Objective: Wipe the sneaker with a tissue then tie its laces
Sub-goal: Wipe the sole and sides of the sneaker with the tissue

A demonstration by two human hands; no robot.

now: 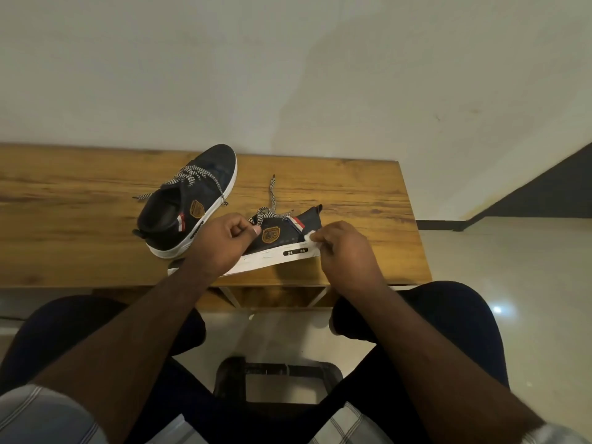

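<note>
Currently wiping: sneaker (282,238) tilted on its side near the front edge of the wooden bench (368,193), both hands on it.

Left hand (221,241) curled closed around the forefoot, thumb tip by the eyelets. Right hand (346,248) pinches a small wad of tissue (309,236) between fingertips, pressed at the heel just beside the sole edge. Long axis runs left-right; heel points right, past the right fingers; toe hidden under the left. Likely light, stiff rubber sole, soft upper: grip the midfoot. Tissue tears easily. Laces (272,200) loose, trailing away from the fingers. Second sneaker (192,200) sits beyond the left knuckles.

left hand (221,243) gripping sneaker (282,238), right hand (344,248) pinching tissue (310,236)
</note>
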